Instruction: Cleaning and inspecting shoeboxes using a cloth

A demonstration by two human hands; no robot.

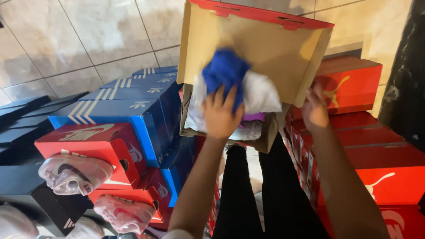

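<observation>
An open cardboard shoe box (pixel 265 139) with a red hinged lid (pixel 261 48) stands raised in front of me, above my dark-trousered legs. White tissue paper (pixel 261 95) and a bit of purple fill it. My left hand (pixel 220 116) presses a blue cloth (pixel 226 71) against the paper in the box. At the box's right side, my right hand (pixel 315 109) grips the edge where the lid meets the box.
Blue striped shoe boxes (pixel 128 110) are stacked at left, with red boxes (pixel 95 148) below them and pale shoes wrapped in clear plastic (pixel 73 173). Black boxes (pixel 26 128) lie far left. Red-orange boxes (pixel 376 159) are stacked at right. The floor is tiled.
</observation>
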